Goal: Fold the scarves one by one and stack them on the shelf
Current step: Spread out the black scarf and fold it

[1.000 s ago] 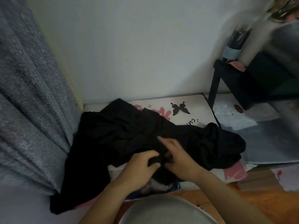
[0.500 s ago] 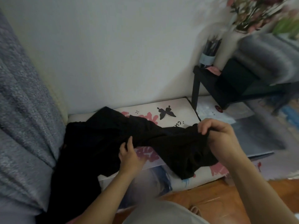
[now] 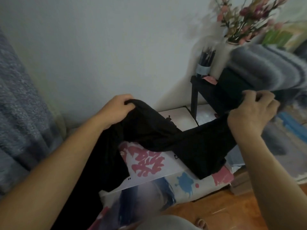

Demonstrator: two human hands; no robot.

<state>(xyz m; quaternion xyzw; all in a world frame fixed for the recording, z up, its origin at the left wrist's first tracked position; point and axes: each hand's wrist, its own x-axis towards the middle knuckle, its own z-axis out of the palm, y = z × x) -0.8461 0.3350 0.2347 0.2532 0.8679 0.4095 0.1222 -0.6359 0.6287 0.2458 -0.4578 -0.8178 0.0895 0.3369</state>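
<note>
Both hands hold a black scarf (image 3: 166, 135) stretched and twisted above a printed white board (image 3: 149, 165). The left hand (image 3: 118, 110) has its fingers clenched on one bunched end; the right hand (image 3: 252, 112) grips the other end beside a black shelf (image 3: 194, 93). On the shelf sit a folded grey scarf (image 3: 265, 68), blurred, and a vase of pink flowers (image 3: 245, 19). A blue-grey curtain (image 3: 18, 117) hangs left.
</note>
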